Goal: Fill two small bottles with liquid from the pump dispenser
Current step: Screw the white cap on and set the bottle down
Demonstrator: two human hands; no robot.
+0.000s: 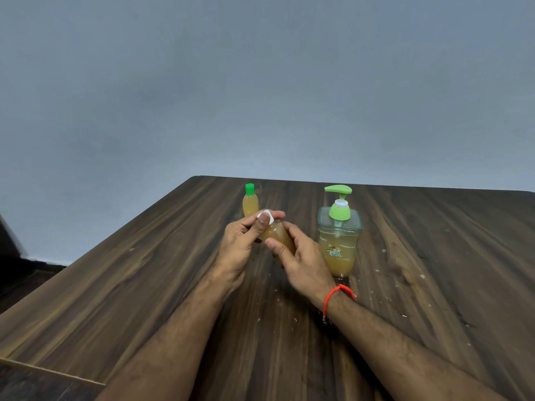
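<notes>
The right hand (301, 256) wraps its fingers round the body of a small bottle (278, 237) full of amber liquid, holding it tilted above the tabletop (144, 285), while the left hand (243, 244) pinches the white cap (265, 217) at its neck between thumb and fingertips. Whether the cap is seated or only resting on the neck cannot be told. If it goes on crooked, the tilt could let liquid seep out over the fingers, and a slick bottle might slip from the grip. A hard squeeze on the soft body before the cap seals would push liquid up and out. The other small bottle (250, 201) (green cap on, also filled) stands near the far edge, and the pump dispenser (339, 241) sits just beside the right hand, where a wrist swing could knock it.
</notes>
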